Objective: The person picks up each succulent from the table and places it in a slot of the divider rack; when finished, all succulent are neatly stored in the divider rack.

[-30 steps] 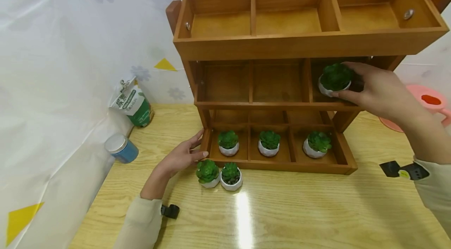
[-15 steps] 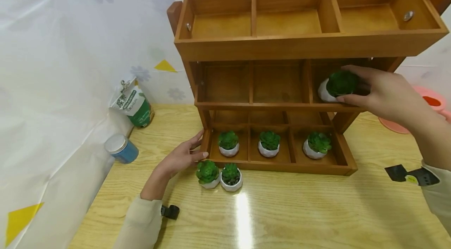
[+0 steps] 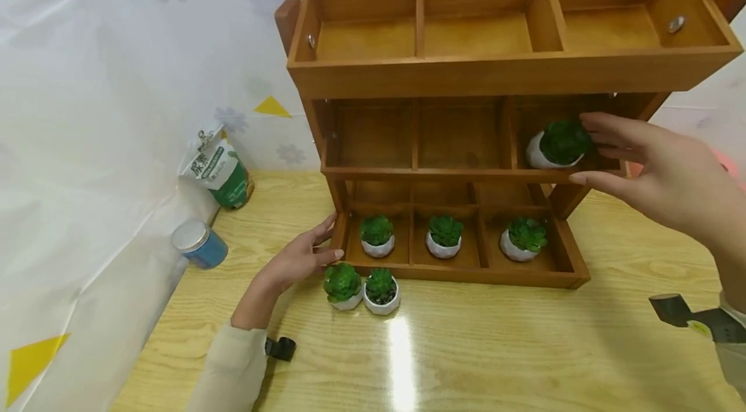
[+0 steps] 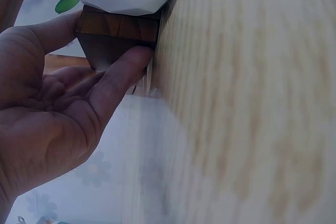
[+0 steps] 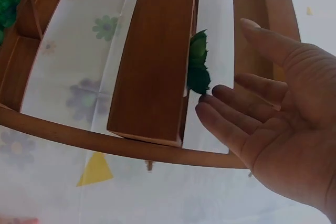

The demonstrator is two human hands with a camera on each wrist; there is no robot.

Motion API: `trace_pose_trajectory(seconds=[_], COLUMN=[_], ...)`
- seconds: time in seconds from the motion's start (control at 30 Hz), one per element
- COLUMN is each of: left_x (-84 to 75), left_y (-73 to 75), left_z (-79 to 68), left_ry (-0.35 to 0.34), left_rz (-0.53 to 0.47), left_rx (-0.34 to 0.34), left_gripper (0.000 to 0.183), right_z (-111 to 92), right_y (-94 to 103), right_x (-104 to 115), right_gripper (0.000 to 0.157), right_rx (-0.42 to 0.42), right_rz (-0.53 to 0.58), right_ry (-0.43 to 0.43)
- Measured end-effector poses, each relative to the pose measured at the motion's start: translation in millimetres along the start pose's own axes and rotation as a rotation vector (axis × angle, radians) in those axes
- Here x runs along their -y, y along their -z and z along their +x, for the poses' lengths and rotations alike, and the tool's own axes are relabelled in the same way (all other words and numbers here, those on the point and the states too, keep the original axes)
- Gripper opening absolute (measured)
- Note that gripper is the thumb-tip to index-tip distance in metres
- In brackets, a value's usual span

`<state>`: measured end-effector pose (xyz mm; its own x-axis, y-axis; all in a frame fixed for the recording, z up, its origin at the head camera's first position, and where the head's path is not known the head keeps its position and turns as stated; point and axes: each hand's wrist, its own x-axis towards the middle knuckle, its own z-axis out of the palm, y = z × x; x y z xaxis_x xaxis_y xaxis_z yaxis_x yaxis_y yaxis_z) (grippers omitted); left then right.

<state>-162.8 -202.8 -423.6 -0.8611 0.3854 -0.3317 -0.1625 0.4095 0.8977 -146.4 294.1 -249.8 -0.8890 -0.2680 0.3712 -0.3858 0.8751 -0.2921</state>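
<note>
A potted succulent in a white pot sits tilted in the right compartment of the middle tier of a wooden three-tier shelf. Just right of it is my right hand, thumb and fingers spread apart and holding nothing. In the right wrist view the fingertips are close by the plant's green leaves. My left hand touches the left end of the bottom tier with extended fingers; the left wrist view shows them against the dark wooden end. Beside that hand stand two more potted succulents on the table.
Three potted succulents occupy the bottom tier, one per compartment. A blue jar and a clipped green-and-white bag stand at the left. Something pink is partly hidden behind my right hand.
My right hand has let go of the succulent in the middle tier and drawn back to the right, its fingers spreading. The pot has shifted slightly right and tilted. My left hand stays put.
</note>
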Motion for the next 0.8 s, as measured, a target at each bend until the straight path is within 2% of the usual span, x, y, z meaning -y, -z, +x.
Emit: trace_pose_trajectory(seconds=[0.17, 0.47, 0.6, 0.8], left_x=[-0.3, -3.7, -4.2, -2.0], left_y=[0.8, -1.1, -1.3, -0.3], left_z=[0.1, -0.6, -0.6, -0.7], left_ry=[-0.011, 0.002, -0.002, -0.003], left_rz=[0.005, -0.005, -0.004, -0.012], left_rx=[0.012, 0.003, 0.005, 0.011], left_gripper=[0.080, 0.078, 0.078, 0.080], right_z=[-7, -20, -22, -24], right_y=[3.0, -9.6, -22.5, -48.5], right_x=[12, 36, 47, 57], right_gripper=[0.074, 0.079, 0.078, 0.075], right_rx=[-0.056, -0.080, -0.048, 0.066], right_rz=[-0.002, 0.215, 0.245, 0.333], right_ry=[0.045, 0.146, 0.181, 0.243])
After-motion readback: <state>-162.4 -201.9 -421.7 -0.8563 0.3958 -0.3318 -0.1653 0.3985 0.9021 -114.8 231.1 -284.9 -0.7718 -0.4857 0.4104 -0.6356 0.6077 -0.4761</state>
